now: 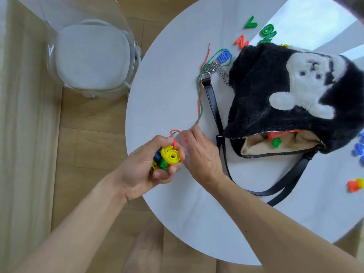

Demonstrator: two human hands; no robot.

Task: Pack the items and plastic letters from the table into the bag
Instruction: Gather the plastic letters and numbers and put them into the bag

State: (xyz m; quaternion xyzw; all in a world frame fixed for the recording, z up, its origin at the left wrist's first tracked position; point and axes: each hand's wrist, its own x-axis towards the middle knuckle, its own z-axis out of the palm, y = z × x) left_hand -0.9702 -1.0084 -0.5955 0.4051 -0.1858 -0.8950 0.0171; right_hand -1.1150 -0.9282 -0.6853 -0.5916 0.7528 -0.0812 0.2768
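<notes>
My left hand [149, 170] is closed around a bunch of plastic pieces [167, 157], a yellow one on top with green and blue under it. My right hand [199, 152] pinches the red and green strings [199, 99], which trail up the table to a blue number piece [224, 56]. The black furry bag [262, 91] with a white bear patch lies to the right. Its zip mouth [279, 142] is open and shows a red and a green piece inside. Green letters [267, 32], an orange letter [241, 41], blue letters [359, 148] and an orange-yellow pair [354, 185] lie loose.
The round white table [167, 91] has its edge just under my hands. The bag's black strap [213, 107] and chain [218, 70] lie beside the strings. A clear chair with a white cushion [90, 56] stands to the left on the wooden floor.
</notes>
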